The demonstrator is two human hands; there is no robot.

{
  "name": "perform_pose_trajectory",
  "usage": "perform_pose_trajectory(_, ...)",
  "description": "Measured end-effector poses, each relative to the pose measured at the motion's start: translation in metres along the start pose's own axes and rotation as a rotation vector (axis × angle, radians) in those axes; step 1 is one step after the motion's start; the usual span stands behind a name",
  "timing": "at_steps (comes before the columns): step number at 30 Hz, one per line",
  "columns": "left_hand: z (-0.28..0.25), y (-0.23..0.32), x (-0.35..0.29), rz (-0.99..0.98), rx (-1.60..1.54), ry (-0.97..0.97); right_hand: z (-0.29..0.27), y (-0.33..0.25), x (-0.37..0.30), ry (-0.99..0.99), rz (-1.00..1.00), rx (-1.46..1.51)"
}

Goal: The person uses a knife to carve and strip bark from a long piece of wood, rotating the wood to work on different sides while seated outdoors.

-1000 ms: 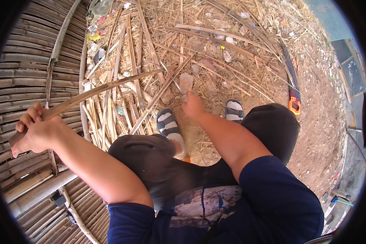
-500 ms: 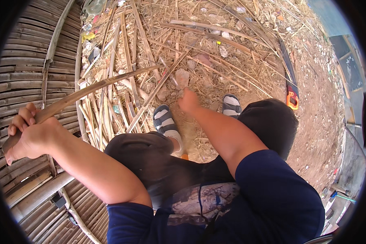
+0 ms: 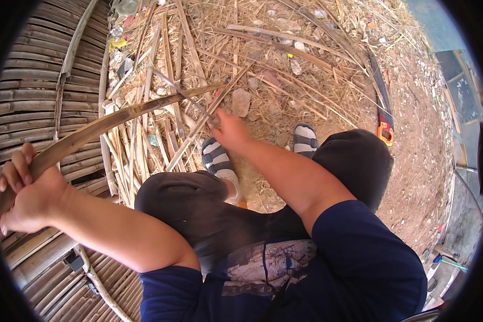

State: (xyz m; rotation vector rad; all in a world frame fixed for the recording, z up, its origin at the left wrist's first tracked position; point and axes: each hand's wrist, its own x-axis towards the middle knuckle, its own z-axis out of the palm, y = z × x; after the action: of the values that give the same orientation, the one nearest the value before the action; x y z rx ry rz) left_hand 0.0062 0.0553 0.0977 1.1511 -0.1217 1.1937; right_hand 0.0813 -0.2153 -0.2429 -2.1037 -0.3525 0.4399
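My left hand [image 3: 33,188] is wrapped round the thick near end of a long brown bamboo strip [image 3: 107,119], raised at the left. The strip slants up and right across the view. My right hand [image 3: 232,132] is closed on a long, thin grey knife [image 3: 168,82], its handle hidden in the fist. The blade points up and left and crosses the strip near the far end; I cannot tell how deep it sits, if it cuts in at all.
Split bamboo pieces [image 3: 169,59] and straw litter the ground ahead. A slatted bamboo wall [image 3: 37,107] rises at the left. An orange-handled saw [image 3: 385,131] lies to the right. A flat stone [image 3: 241,103] lies beyond my sandalled feet.
My right hand has moved left and slightly nearer, and the knife has swung left across the strip. My left hand has shifted a little left and down with the strip.
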Motion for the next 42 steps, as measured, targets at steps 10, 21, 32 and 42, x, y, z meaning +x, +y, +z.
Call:
perform_pose_trajectory(10,0.008,-0.038,-0.007,0.003,0.132,0.273,-0.005,0.004,0.005,-0.014,0.027,-0.072)
perform_pose_trajectory(21,0.008,-0.046,-0.006,0.032,0.152,0.380,0.008,0.053,0.002,0.057,0.271,-0.169)
perform_pose_trajectory(32,0.009,-0.044,-0.007,0.042,0.121,0.386,0.016,0.010,0.001,0.080,-0.171,-0.004)
perform_pose_trajectory(42,0.000,-0.047,-0.003,0.030,0.127,0.357,0.007,0.043,-0.003,0.076,0.175,-0.112)
